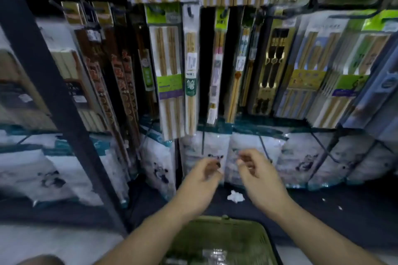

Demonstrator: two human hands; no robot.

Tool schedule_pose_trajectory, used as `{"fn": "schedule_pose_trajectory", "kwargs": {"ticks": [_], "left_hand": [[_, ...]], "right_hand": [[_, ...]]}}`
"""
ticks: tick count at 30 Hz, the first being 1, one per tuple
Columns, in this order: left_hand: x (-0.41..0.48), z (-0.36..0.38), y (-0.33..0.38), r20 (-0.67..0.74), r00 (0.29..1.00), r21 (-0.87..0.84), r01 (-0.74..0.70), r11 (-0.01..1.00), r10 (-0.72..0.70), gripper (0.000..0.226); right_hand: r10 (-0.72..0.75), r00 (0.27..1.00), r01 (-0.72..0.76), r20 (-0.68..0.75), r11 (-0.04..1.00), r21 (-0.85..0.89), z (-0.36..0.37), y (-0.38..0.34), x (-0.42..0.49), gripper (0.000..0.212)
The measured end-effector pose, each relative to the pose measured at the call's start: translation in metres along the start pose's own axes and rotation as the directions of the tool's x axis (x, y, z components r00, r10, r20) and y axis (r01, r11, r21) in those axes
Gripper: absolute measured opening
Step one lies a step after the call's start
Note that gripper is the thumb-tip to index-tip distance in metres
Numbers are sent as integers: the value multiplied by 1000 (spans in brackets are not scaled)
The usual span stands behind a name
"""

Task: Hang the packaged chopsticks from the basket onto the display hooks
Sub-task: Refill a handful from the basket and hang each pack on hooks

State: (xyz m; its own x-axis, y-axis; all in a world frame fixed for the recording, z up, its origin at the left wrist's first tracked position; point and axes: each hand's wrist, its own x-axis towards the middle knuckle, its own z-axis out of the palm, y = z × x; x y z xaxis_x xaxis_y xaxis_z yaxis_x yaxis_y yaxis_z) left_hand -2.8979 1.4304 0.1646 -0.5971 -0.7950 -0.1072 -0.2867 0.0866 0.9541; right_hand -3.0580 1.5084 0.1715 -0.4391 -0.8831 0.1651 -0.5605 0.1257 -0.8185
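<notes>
Packaged chopsticks [170, 75] hang in a close row on the display hooks [189, 12], and the row goes from the left edge of the display rack to its right edge; most packs show pale bamboo sticks with green or yellow cards, and some near the left are dark brown with red patterns. A black upright post [53, 92] of the rack crosses the left part of the view at a slant. Under the hanging row, white bags with a panda print [301, 157] stand side by side along the lower shelf. The green basket [215, 219] is at the bottom edge of the view, between the two forearms, and some clear packs [215, 254] lie inside it, too blurred to say exactly what they are. The left hand [202, 176] and the right hand [256, 172] are raised near each other in front of the panda bags, below the chopstick row and above the basket. Both are blurred; their fingers are loosely curled and nothing shows between them. A small crumpled white paper [235, 196] lies on the dark floor just below the right hand.
</notes>
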Motion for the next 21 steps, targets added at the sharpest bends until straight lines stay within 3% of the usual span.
{"fn": "schedule_pose_trajectory", "kwargs": {"ticks": [2, 5, 8, 11, 15, 17, 21], "left_hand": [[-8, -16, -44, -102, 990, 89, 107, 990, -98, 22], [-18, -41, -110, -241, 934, 236, 319, 918, -263, 36], [-35, -60, -167, -399, 850, 440, 507, 741, -345, 53], [-58, -71, -209, -468, 770, 439, 628, 643, -433, 60], [-77, -76, -249, -417, 766, 350, 632, 691, -489, 61], [-84, -74, -262, -431, 768, 348, 625, 699, -473, 53], [-92, -70, -280, -469, 786, 375, 591, 715, -403, 35]], "right_hand": [[60, 987, -46, 148, 995, -92, 29, 24, -25, 9], [179, 932, -118, 316, 972, -203, 76, 66, -58, 3], [341, 821, -199, 458, 922, -331, 119, 111, -82, 14], [472, 707, -244, 526, 862, -445, 152, 153, -103, 20], [554, 603, -277, 573, 820, -501, 193, 200, -128, 10], [553, 575, -213, 603, 813, -542, 213, 220, -136, 11], [467, 551, 77, 692, 797, -599, 243, 243, -141, 37]]}}
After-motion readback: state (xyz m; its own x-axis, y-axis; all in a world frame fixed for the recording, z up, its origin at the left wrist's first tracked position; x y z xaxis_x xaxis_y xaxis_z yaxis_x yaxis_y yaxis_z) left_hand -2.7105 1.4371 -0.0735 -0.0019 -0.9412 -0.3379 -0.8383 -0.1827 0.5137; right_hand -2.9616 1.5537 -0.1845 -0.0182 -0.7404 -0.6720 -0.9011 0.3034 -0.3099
